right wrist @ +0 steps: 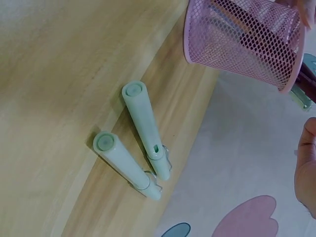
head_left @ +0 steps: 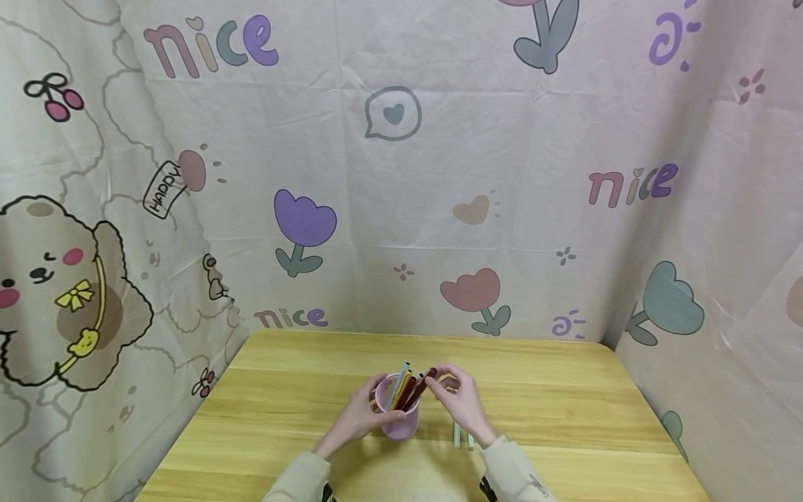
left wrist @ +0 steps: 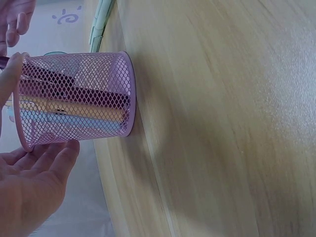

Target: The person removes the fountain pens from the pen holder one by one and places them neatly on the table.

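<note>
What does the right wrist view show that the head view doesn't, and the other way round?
Only the right wrist view shows the wire clips on the two pale green pens and the small slot in one of them.

Only the head view shows the purple tulip print, the sleeves and the right hand with its fingers at the top end of a dark red pen.

Both show the pink mesh cup holding pens, the green pair on the table, and part of each hand.

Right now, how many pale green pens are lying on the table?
2: one pale green pen nearer the pink mesh cup, the other pen beside it, farther away.
</note>
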`<state>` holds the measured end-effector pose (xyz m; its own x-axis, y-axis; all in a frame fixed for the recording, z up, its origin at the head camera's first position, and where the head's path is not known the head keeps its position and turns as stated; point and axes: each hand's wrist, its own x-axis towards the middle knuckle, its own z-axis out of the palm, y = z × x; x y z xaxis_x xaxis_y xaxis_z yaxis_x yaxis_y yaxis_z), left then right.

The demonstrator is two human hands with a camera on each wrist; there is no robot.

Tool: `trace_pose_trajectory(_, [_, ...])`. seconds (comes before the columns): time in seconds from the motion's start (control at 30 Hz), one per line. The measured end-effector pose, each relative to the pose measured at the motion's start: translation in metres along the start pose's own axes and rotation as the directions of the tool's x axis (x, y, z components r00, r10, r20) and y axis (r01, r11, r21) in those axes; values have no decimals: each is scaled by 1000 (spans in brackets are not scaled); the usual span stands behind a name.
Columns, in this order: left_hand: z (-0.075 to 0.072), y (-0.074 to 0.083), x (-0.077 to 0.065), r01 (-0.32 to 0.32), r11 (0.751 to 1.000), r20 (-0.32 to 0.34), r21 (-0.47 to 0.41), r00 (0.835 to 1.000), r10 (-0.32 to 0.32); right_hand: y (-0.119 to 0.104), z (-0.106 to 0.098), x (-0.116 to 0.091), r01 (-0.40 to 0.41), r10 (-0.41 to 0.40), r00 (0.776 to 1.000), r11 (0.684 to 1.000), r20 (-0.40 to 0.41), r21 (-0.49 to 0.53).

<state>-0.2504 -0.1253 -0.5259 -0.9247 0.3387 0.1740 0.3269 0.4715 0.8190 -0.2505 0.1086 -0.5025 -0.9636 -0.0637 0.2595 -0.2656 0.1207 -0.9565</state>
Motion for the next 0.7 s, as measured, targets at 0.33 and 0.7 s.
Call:
trace_pose_trajectory(0.33, [0, 1, -1, 13, 1000, -2, 14, 1000, -13, -8, -4, -5, 24, -21, 998, 998, -57, 63])
trace_pose_trajectory(0.7, [-1, 2, -1, 1, 1000, -1, 4, 1000, -1, -13, -5, -9, 63, -52, 995, 987, -80, 145])
